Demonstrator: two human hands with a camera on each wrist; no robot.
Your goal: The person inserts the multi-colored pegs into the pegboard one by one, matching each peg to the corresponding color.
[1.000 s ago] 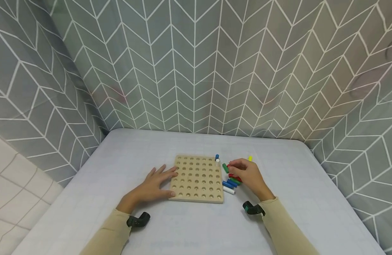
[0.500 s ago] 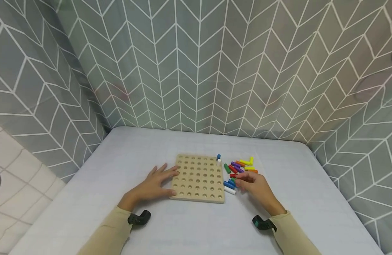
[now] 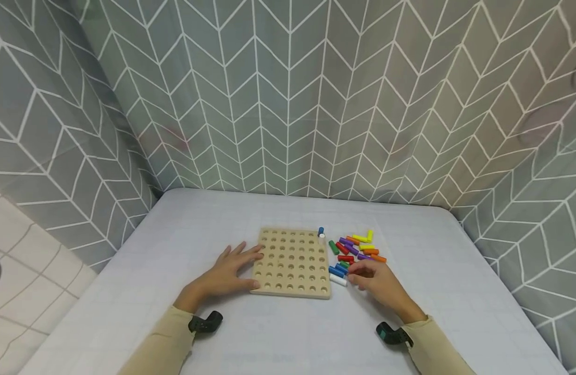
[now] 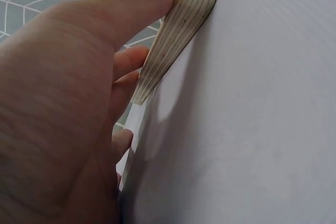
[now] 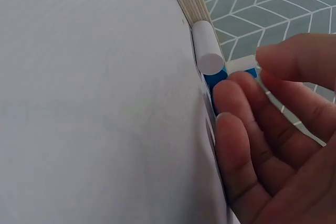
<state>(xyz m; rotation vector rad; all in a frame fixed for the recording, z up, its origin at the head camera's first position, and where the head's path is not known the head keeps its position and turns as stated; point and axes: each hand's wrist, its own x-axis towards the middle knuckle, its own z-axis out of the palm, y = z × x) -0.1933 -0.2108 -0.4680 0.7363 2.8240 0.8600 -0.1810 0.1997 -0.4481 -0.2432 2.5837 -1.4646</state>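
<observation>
My left hand (image 3: 227, 273) rests against the left side of a square wooden pegboard (image 3: 296, 300). Its fingers are spread; in the left wrist view the thumb (image 4: 142, 9) touches the layered board edge (image 4: 184, 30). A white peg (image 3: 322, 239) and a blue peg (image 3: 321, 230) stand upright at the board's far right corner. Close to the loose pegs, my right hand (image 3: 379, 284) has loosely bent fingers, with no peg visibly gripped. Nearest its fingertips lie a white peg (image 3: 338, 280) and a blue peg (image 3: 336, 272); fingers partly hide the blue ones.
Loose pegs lie right of the board: green (image 3: 334, 247), red (image 3: 346, 258), purple (image 3: 351, 249), orange (image 3: 378, 258) and yellow (image 3: 366, 247). All sit on a white-covered table (image 3: 288, 333). A patterned grey curtain (image 3: 288, 104) hangs behind and at both sides.
My right hand has drawn back toward me from the red and green pegs to beside the blue and white ones, uncovering coloured pegs. The left hand has stayed on the board.
</observation>
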